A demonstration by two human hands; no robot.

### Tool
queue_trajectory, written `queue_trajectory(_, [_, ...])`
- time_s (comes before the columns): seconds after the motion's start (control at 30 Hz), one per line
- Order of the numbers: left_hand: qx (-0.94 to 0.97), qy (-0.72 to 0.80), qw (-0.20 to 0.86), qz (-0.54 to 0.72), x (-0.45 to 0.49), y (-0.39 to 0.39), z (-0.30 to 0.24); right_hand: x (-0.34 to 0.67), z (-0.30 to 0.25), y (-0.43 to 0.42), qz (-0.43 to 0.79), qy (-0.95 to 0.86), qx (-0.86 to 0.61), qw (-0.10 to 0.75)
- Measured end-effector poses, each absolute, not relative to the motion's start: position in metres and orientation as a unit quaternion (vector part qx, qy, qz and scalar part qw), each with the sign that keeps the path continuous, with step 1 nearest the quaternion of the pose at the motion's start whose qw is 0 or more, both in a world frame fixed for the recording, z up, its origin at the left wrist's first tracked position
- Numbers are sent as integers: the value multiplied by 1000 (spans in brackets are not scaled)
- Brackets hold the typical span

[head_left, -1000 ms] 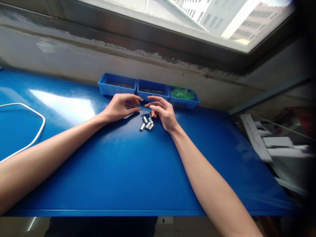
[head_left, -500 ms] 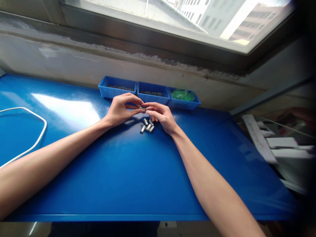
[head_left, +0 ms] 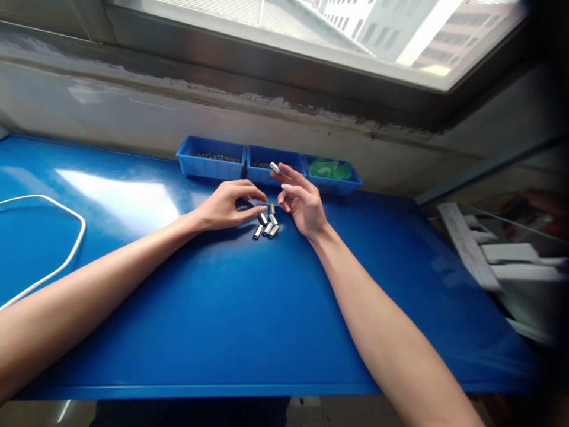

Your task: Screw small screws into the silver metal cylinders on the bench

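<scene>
A small silvery metal piece (head_left: 275, 168) is pinched by the fingertips of my right hand (head_left: 306, 207), raised in front of the middle blue bin; the other fingers are loosely curled. My left hand (head_left: 226, 204) hovers by a loose group of similar metal pieces (head_left: 267, 229) on the blue table. Its thumb and forefinger are apart, and nothing shows between them. Several pieces lie close together at different angles, the farthest one (head_left: 272, 208) just beyond the left fingertips.
Against the wall stand three joined blue bins: the left one (head_left: 211, 169) with small metal parts, the middle one (head_left: 260, 175) with dark parts, the right one (head_left: 333, 185) with green pieces. A white cable (head_left: 66, 255) curves over the table (head_left: 222, 332) at left. White equipment (head_left: 511, 261) stands at right.
My hands have moved apart from where their fingertips met. The right one has lifted a metal piece toward the bins, while the left has lowered slightly. Another piece now shows at the group's far end.
</scene>
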State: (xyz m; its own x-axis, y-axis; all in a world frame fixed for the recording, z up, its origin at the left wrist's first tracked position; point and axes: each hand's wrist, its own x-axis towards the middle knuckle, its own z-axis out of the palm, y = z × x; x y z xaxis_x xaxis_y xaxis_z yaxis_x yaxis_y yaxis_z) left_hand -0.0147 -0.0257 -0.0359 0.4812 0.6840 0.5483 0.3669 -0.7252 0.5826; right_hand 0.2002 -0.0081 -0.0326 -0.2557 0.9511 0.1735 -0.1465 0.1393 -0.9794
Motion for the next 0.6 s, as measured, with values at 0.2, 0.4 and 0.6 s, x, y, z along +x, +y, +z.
queue_trajectory(0.2, [896, 240, 179, 327, -16, -25, -38, 200, -34, -6, 549, -573, -356, 493])
queue_trajectory(0.4, [900, 233, 184, 320, -16, -25, -38, 200, -35, -6, 541, -579, -359, 494])
queue_trajectory(0.6, [925, 210, 152, 277, -16, -24, -38, 200, -37, -5, 545, -576, -352, 498])
